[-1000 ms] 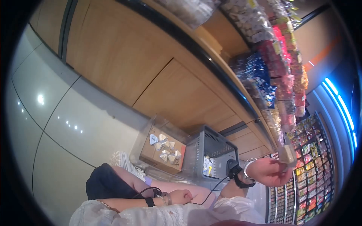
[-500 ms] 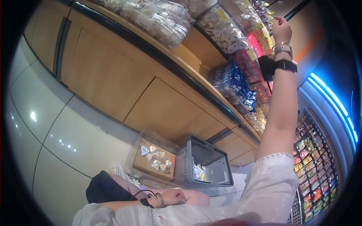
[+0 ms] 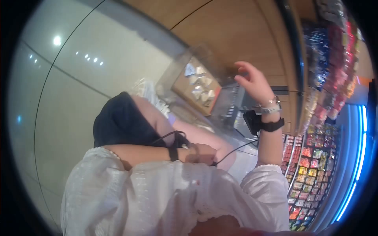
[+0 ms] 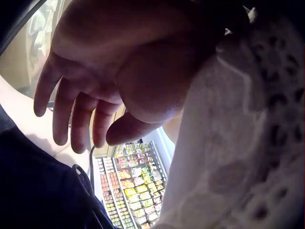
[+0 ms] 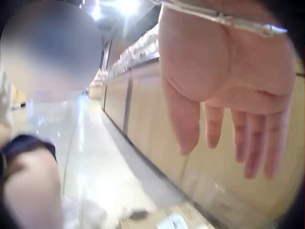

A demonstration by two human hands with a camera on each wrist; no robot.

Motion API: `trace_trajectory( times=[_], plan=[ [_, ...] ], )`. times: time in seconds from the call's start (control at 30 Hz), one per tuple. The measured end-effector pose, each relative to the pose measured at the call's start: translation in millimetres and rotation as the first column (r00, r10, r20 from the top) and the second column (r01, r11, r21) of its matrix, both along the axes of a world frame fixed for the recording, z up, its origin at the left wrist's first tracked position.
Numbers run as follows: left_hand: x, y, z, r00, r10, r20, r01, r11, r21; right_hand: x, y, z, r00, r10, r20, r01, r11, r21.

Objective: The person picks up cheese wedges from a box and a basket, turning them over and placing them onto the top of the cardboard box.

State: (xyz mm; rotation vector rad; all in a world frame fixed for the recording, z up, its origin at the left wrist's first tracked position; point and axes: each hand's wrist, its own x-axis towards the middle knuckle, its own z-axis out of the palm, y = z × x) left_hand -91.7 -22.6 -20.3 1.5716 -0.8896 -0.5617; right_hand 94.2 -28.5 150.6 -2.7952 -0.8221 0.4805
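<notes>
My right hand (image 3: 255,83) hangs in the air with fingers apart and nothing in it, above the grey basket (image 3: 232,103) and near the clear box with a cardboard base (image 3: 182,88). White triangular packets (image 3: 204,81) lie in that box. In the right wrist view the empty palm (image 5: 228,71) faces the camera, its fingers pointing down over the cardboard (image 5: 193,214) and one white packet (image 5: 172,222). My left hand (image 3: 204,153) rests by my lap; the left wrist view shows its palm (image 4: 109,71) empty, fingers loosely extended.
A wooden cabinet (image 3: 240,31) runs along the far side, with bins of bagged goods (image 3: 332,67) above it. A rack of colourful packets (image 3: 311,169) stands at the right. Tiled floor (image 3: 86,51) spreads to the left. A black cable (image 3: 236,149) crosses near my legs.
My right hand came down from the upper shelf bins to above the basket. The small pack it held a second ago is gone from it. The head view has turned; my left hand stays by my lap.
</notes>
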Motion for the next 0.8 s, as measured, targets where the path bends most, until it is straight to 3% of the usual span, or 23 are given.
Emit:
trace_trajectory(
  times=[0.07, 0.13, 0.2, 0.27, 0.33, 0.4, 0.43, 0.57, 0.67, 0.7, 0.73, 0.8],
  plan=[
    [-3.6, -15.7, -13.1, 0.999, -0.025, -0.039, 0.025, 1.0, -0.003, 24.6, -26.4, -64.5, 0.991, 0.122, -0.055, -0.132, 0.956, -0.26],
    [-9.5, -30.5, -21.6, 0.996, -0.074, -0.057, 0.073, 0.997, -0.026, 46.2, -48.6, -125.2, 0.987, 0.139, -0.086, -0.155, 0.96, -0.234],
    [-7.6, -36.2, -31.6, 0.998, 0.031, -0.052, -0.034, 0.998, -0.053, 57.8, -58.0, -166.7, 0.984, 0.156, -0.09, -0.171, 0.966, -0.194],
    [0.3, -12.9, -12.9, 0.997, -0.003, -0.081, 0.006, 0.999, 0.038, 59.3, -54.7, -195.7, 0.987, 0.132, -0.089, -0.143, 0.982, -0.127],
    [4.0, -2.5, -7.8, 0.986, -0.02, -0.165, 0.021, 1.0, 0.007, 54.3, -33.9, -202.2, 0.991, 0.104, -0.089, -0.112, 0.99, -0.084],
    [4.3, -3.7, -7.6, 0.979, -0.004, -0.205, 0.018, 0.998, 0.066, 48.0, -15.3, -207.5, 0.984, 0.1, 0.149, -0.079, 0.987, -0.142],
    [4.3, -5.0, -8.3, 0.972, 0.007, -0.234, 0.022, 0.992, 0.123, 48.4, -8.3, -212.0, 0.979, 0.105, 0.175, -0.081, 0.987, -0.139],
    [4.4, -5.3, -11.3, 0.971, 0.015, -0.237, 0.011, 0.994, 0.11, 54.1, 14.9, -207.5, 0.974, 0.223, 0.037, -0.209, 0.952, -0.224],
    [6.4, -1.7, -6.2, 0.982, 0.003, -0.187, 0.029, 0.986, 0.167, 55.5, 20.0, -204.2, 0.946, 0.29, 0.142, -0.236, 0.921, -0.311],
    [6.0, -4.2, -7.5, 0.979, -0.002, -0.202, 0.04, 0.982, 0.186, 61.5, 14.0, -206.2, 0.912, 0.324, 0.253, -0.264, 0.933, -0.244],
    [5.7, -4.9, -7.7, 0.976, -0.007, -0.216, 0.052, 0.977, 0.205, 68.2, 9.6, -205.3, 0.912, 0.322, 0.253, -0.263, 0.934, -0.243],
    [4.4, -5.7, -7.4, 0.976, 0.003, -0.217, 0.044, 0.976, 0.214, 82.9, 0.8, -202.6, 0.952, 0.02, 0.306, 0.004, 0.997, -0.075]
  ],
)
